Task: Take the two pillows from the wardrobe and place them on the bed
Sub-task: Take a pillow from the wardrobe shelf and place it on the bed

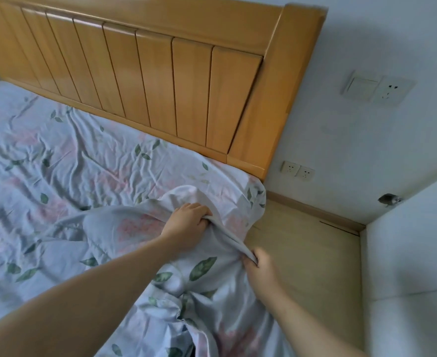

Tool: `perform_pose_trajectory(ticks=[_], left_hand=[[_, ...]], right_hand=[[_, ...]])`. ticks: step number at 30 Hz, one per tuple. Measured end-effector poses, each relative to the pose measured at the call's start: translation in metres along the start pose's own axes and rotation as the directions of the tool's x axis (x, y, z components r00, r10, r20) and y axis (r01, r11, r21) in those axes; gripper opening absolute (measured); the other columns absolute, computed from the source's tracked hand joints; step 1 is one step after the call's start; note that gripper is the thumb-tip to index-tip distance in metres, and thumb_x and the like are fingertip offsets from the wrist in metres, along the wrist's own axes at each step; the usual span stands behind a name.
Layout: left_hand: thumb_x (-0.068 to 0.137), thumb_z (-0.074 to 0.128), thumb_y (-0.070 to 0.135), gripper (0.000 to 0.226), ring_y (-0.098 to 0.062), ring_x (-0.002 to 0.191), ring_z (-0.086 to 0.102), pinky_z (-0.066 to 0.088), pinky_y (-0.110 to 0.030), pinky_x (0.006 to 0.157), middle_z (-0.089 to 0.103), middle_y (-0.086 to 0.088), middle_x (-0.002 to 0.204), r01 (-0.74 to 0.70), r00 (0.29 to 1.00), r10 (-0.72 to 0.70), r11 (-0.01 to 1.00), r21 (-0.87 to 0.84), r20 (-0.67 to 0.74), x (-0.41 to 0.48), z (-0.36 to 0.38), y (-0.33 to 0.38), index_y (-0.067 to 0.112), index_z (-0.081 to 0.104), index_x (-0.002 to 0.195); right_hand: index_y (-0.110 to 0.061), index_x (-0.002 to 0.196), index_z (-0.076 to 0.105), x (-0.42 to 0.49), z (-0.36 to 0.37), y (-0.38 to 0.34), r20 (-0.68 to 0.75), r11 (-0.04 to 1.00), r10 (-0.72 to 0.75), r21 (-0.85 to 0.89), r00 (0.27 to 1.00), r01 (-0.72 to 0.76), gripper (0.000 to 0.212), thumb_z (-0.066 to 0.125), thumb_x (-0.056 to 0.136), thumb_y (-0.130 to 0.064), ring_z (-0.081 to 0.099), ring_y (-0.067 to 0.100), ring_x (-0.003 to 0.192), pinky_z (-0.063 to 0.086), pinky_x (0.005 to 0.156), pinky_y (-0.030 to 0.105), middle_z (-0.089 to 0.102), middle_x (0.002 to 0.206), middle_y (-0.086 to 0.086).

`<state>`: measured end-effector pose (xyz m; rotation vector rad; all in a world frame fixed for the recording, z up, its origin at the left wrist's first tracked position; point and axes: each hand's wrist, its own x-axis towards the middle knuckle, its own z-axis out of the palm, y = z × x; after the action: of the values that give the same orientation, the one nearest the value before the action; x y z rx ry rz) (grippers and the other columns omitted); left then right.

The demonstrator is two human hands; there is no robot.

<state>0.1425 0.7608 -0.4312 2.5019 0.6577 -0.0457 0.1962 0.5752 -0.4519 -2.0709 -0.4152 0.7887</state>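
Bed [160, 86] with floral sheet [57, 163], bunched edge inside curled fingers [200, 210] of left hand [186, 224] and right hand [261, 269].

The crumpled cotton bedsheet [57, 155] was pale blue with pink blossoms and green leaves. The slatted wooden headboard [145, 73] was honey-yellow, the plastered wall [366, 137] white, the laminate floor [302, 253] beige.

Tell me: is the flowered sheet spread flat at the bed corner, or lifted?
Lifted and bunched. The left hand and the right hand each grip the edge of the flowered sheet, raised between them; folds gather below.
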Motion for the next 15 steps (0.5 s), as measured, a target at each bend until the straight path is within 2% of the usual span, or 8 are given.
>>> perform_pose_trajectory(ticks=[2,4,6,9,15], left_hand=[[0.089,0.044,0.012,0.021,-0.026,0.106,0.052,0.038,-0.035,0.09,0.062,-0.006,0.108,0.004,1.0,-0.004,1.0,-0.013,-0.01,0.021,-0.008,-0.009,0.012,0.062,0.099],[0.089,0.044,0.011,0.022,-0.025,0.107,0.051,0.038,-0.034,0.091,0.062,-0.006,0.109,0.019,1.0,-0.02,1.0,-0.018,-0.014,0.039,-0.017,-0.017,0.013,0.062,0.1],[0.089,0.043,0.011,0.023,-0.025,0.108,0.05,0.037,-0.032,0.09,0.062,-0.005,0.111,0.028,0.999,-0.028,0.999,-0.017,-0.022,0.056,-0.027,-0.024,0.014,0.062,0.102],[0.089,0.043,0.01,0.024,-0.026,0.108,0.05,0.036,-0.032,0.092,0.061,-0.005,0.112,0.053,0.998,-0.054,0.998,-0.027,-0.034,0.076,-0.039,-0.036,0.014,0.063,0.102],[0.089,0.042,0.01,0.026,-0.026,0.108,0.049,0.036,-0.035,0.093,0.06,-0.005,0.115,0.123,0.984,-0.125,0.992,-0.029,-0.129,0.121,-0.066,-0.059,0.014,0.062,0.105]], right_hand=[[-0.029,0.065,0.045,0.023,-0.002,-0.013,0.006,1.0,-0.016,-0.019,1.0,0.016,0.032,0.047,0.094,-0.019,0.044,0.007,0.059,0.03,0.054,0.023,0.047,0.064,-0.009],[-0.019,0.077,0.056,0.044,-0.005,-0.027,0.01,0.994,-0.03,-0.104,0.999,0.031,0.02,0.046,0.094,-0.021,0.051,0.011,0.065,0.033,0.054,0.024,0.056,0.072,-0.005],[-0.01,0.086,0.057,0.064,-0.009,-0.039,0.006,0.985,-0.058,-0.163,0.998,0.058,0.019,0.046,0.094,-0.022,0.056,0.017,0.071,0.038,0.058,0.029,0.06,0.078,0.0],[-0.008,0.085,0.055,0.093,-0.007,-0.059,0.022,0.974,-0.067,-0.217,0.997,0.07,0.02,0.045,0.095,-0.023,0.058,0.025,0.072,0.038,0.06,0.032,0.059,0.074,0.002],[-0.009,0.085,0.056,0.159,0.003,-0.096,0.079,0.959,-0.103,-0.255,0.992,0.12,0.02,0.044,0.095,-0.022,0.058,0.021,0.074,0.045,0.065,0.034,0.061,0.077,0.002]])
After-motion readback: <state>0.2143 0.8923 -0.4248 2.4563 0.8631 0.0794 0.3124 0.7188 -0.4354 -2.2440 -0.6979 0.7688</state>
